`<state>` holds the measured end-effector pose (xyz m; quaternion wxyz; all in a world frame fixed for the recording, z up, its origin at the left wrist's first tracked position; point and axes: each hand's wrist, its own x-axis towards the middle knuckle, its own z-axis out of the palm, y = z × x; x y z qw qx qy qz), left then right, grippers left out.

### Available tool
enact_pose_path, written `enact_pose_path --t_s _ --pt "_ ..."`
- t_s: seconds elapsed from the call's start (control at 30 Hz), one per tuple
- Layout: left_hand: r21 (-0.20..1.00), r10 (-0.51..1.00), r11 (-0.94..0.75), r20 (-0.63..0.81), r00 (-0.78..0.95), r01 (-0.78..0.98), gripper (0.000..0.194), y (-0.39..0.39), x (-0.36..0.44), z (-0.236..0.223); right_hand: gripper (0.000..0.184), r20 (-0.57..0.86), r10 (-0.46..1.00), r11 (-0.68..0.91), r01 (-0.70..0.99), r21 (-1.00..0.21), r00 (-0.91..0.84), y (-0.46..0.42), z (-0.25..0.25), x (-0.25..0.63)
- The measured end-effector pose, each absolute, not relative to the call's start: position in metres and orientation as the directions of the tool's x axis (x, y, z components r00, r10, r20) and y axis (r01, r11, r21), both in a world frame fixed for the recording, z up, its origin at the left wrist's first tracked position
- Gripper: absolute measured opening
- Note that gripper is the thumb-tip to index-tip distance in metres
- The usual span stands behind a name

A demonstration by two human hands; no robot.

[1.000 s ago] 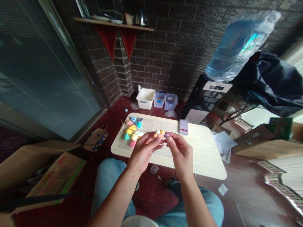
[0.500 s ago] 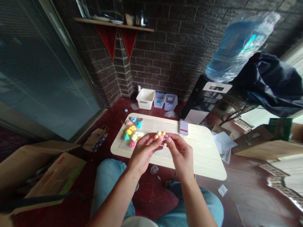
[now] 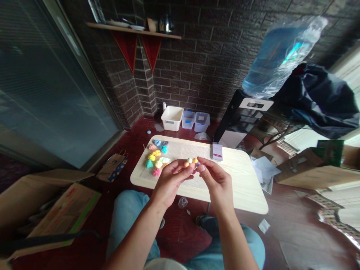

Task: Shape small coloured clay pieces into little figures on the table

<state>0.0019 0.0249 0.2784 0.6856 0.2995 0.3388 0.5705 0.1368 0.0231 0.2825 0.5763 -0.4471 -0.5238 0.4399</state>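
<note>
My left hand pinches a small cluster of modelling clay balls above the table; orange, pale green and yellow balls show over its fingertips. Close against the cluster's right side, my right hand has thumb and forefinger closed on a small purple clay ball, mostly covered by the fingers. Several clay lumps lie at the table's left end, among them a teal lump, a pink lump, a yellow lump and a turquoise lump.
The pale table carries a phone at its far edge. Behind stand a white bin and two clear boxes. A water dispenser rises at back right. Cardboard boxes sit on the floor at both sides.
My right hand has brought the purple ball leftward to the cluster, closing the gap between them. The cluster has shifted slightly right. The view has moved a little.
</note>
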Motion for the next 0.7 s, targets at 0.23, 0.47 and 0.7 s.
enact_pose_path --t_s 0.23,0.47,0.7 --pt "0.802 0.985 0.167 -0.105 0.139 -0.573 0.017 0.023 0.002 0.278 0.012 0.214 0.972 0.22 -0.065 -0.973 0.094 0.022 0.282 0.136" --pt "0.796 0.984 0.172 -0.108 0.142 -0.58 0.014 0.025 0.001 0.279 0.011 0.21 0.972 0.217 -0.064 -0.974 0.101 0.019 0.282 0.135" --pt "0.739 0.978 0.207 -0.151 0.141 -0.641 0.022 0.027 -0.002 0.276 0.025 0.223 0.972 0.224 -0.006 -0.975 0.081 0.036 0.268 0.143"
